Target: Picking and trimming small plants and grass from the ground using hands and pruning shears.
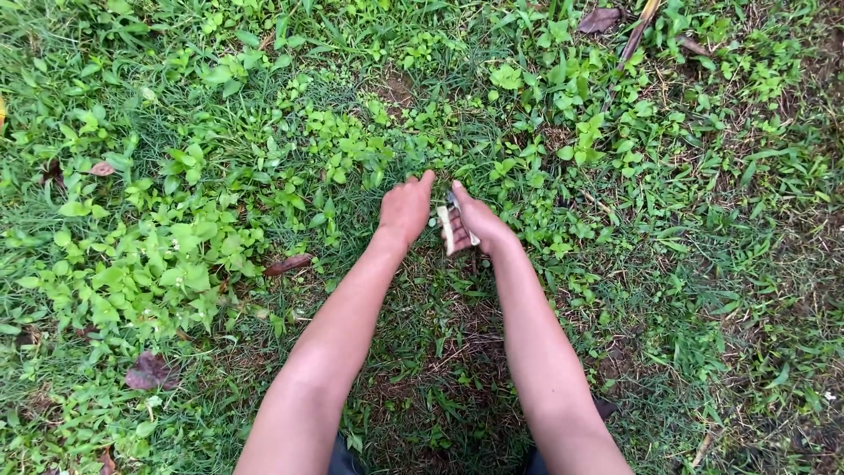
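Your right hand (477,225) is closed around a small tool with a pale handle (447,229), whose long axis runs near to far, the pale end toward you and a darker, narrower tip at the far end by your fingertips. The tool sits between your two hands, just right of your left hand (405,209), which is loosely curled with fingers bent down toward the ground; whether it grips anything cannot be told. Below lie rough grass (721,290), broad-leaved weeds (167,255) and dry brown leaves (149,371).

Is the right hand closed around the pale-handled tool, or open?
Closed: the right hand wraps its fingers around the pale handle.
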